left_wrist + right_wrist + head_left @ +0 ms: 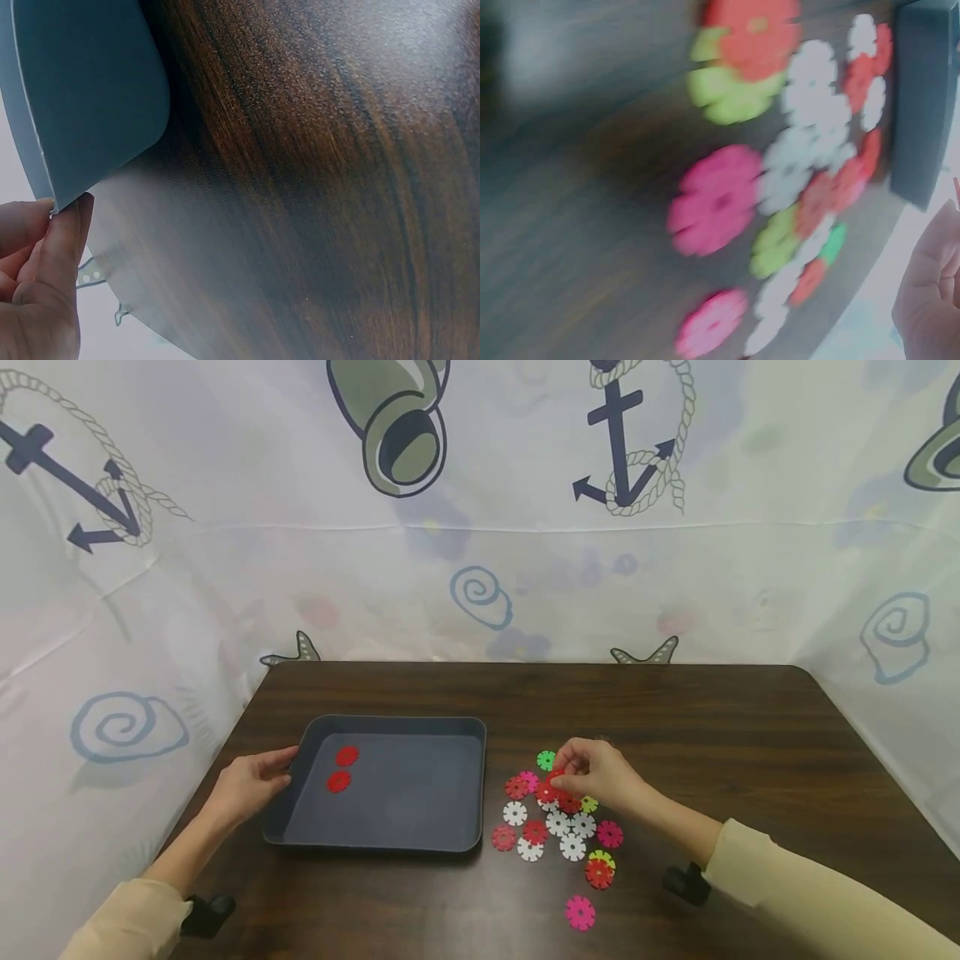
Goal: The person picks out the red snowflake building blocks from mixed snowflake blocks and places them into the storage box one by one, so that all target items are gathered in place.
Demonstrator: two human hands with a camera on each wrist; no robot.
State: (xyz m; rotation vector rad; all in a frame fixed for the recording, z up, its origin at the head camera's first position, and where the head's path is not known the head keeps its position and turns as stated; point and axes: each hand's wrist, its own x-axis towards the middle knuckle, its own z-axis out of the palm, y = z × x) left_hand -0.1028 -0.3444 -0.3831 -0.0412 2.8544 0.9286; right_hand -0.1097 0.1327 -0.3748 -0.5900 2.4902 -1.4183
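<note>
On the left, my left hand point(251, 787) pinches the rim of a dark grey tray point(420, 785); the left wrist view shows thumb and fingers on either side of its edge point(45, 165). Inside the tray lie two red notched discs, one point(347, 756) behind the other point(339, 782). My right hand point(600, 774) is over the far part of a loose pile of notched plastic discs point(558, 823), pinching a red disc point(556, 773). A sliver of red shows by its fingertips in the right wrist view, which is blurred; the rest of that disc is hidden.
White, red, pink, yellow and green discs spread right of the tray, some overlapping. One pink disc point(580, 912) lies nearest the front. The brown wooden table point(712, 718) meets a patterned cloth point(540, 585) behind it.
</note>
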